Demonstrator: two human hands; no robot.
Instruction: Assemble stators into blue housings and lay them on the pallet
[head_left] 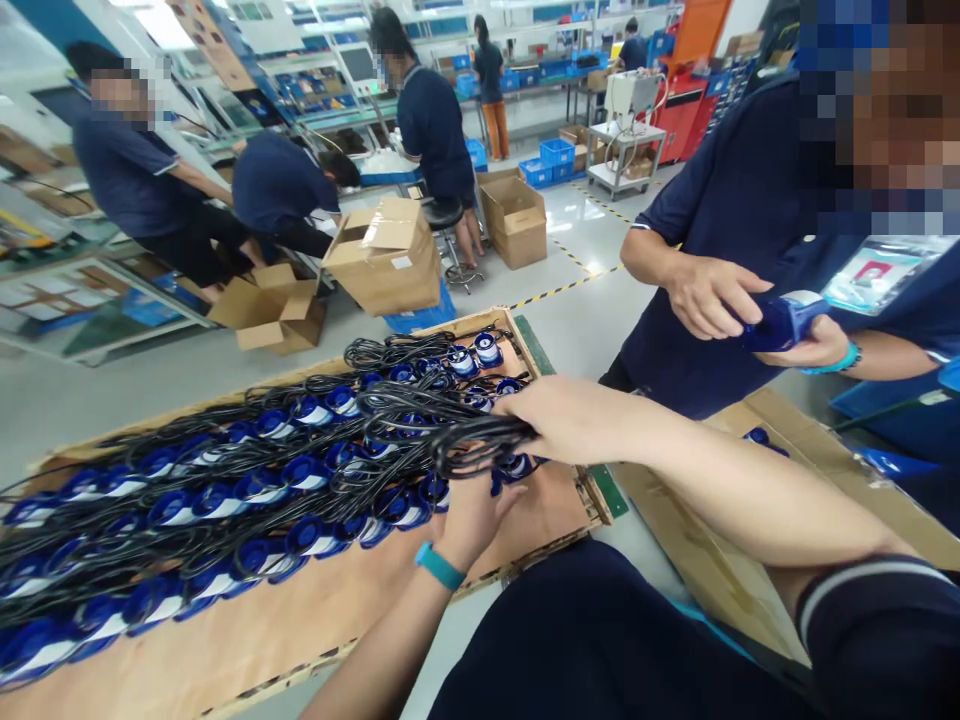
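Note:
My right hand (555, 418) is closed on a looped bundle of black cable (442, 425) above the right end of a wooden crate. Just below the bundle, my left hand (478, 515), with a teal band at the wrist, is curled with its thumb to the right. Cable covers part of its fingers, and a bit of blue shows by the thumb; what it grips is hidden. Under and around both hands stand blue round units (307, 535) with white labels, in long rows with black cables lying between them.
The wooden crate (300, 675) has a low rim. At right, a co-worker (720, 230) holds a blue unit (784, 320) in both hands. A large cardboard box (675, 520) sits to my right. More cardboard boxes (386, 260) and several people are beyond the crate.

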